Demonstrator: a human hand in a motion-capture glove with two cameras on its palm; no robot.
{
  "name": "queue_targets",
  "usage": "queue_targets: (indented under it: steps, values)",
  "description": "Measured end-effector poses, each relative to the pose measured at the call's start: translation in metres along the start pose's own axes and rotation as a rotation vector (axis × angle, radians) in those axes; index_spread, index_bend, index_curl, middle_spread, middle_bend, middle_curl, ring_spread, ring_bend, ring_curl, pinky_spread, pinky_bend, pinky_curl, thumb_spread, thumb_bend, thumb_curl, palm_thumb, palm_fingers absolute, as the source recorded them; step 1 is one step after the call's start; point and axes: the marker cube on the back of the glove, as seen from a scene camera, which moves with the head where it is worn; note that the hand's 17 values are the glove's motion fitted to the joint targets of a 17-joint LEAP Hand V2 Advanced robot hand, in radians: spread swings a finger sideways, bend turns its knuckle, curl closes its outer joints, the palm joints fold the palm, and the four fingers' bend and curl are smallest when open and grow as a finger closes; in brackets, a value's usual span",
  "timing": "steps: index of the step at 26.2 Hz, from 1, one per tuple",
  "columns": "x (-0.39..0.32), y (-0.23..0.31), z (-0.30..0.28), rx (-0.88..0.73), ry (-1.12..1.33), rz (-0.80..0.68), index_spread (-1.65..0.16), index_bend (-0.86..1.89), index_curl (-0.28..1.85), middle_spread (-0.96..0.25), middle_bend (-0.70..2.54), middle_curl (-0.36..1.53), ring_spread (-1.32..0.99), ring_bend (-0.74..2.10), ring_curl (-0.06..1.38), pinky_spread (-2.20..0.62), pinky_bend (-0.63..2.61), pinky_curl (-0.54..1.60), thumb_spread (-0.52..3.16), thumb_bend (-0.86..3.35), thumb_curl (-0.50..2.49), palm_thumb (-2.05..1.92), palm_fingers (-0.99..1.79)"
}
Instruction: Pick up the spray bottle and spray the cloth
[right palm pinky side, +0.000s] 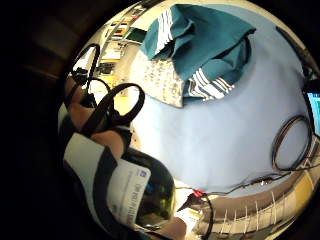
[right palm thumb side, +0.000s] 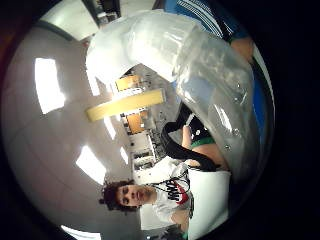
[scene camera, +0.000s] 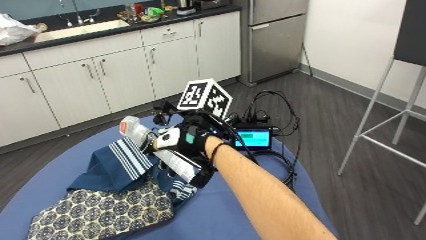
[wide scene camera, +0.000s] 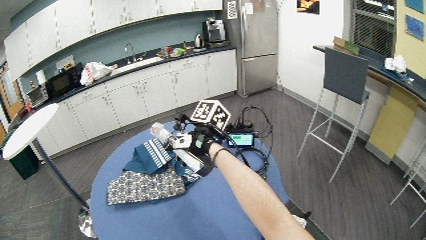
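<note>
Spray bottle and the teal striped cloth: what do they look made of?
The spray bottle in the gloved right hand looks like clear or translucent plastic, glossy: the thumb side palm view shows highlights on a see-through wall, and a paper-like label is stuck on. The teal cloth seems woven fabric, matte: it lies crumpled in soft folds with white stripes.

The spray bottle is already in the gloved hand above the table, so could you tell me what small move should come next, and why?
Probably squeeze the trigger. The right hand holds the spray bottle lifted, its nozzle end toward the teal striped cloth on the blue table, so aim looks roughly set.
</note>
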Motion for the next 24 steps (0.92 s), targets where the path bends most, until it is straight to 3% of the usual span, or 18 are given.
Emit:
queue_targets:
  steps: [8, 24]
  values:
    - [0.017, -0.008, 0.01, -0.042, 0.015, 0.067, -0.22, 0.05, 0.14, -0.07, 0.52, 0.47, -0.06, 0.74, 0.43, 0.03, 0.57, 0.34, 0.98, -0.02, 0.51, 0.82, 1.15]
    - [0.008, -0.008, 0.024, -0.078, 0.042, 0.041, -0.21, 0.06, 0.14, -0.06, 0.53, 0.48, -0.06, 0.76, 0.42, 0.02, 0.58, 0.34, 1.01, -0.02, 0.53, 0.82, 1.15]
